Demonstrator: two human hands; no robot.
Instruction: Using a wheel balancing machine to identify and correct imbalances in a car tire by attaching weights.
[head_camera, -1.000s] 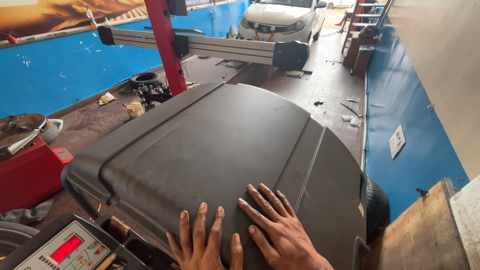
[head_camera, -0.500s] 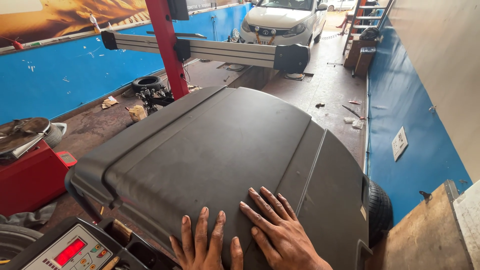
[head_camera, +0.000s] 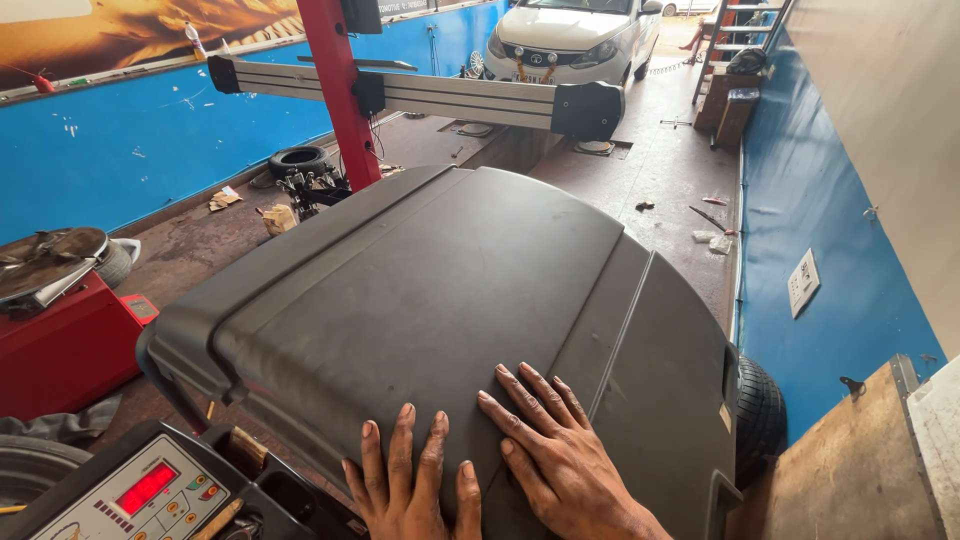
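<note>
Pressing flat against the big dark grey hood, both hands sit side by side at its near edge, palms down and fingers spread wide, holding nothing, only resting on the plastic. The left hand lies nearest the bottom lip of the hood; the right hand is just beside it, its fingertips reaching up toward the raised seam that runs down the hood's right side. Set against half a second ago, the hands have not shifted on the hood, though the hood's far edge looks a little lower against the floor beyond, so it seems to be settling down over the wheel. The black tyre peeps out under the hood's right edge, close to the blue wall. By the lower left corner stands the control panel with its red lit display, the hood's lip just above it. Further off, a red post carries a long silver bar across the bay, a white car waits beyond, and a red machine stands by the left wall.
</note>
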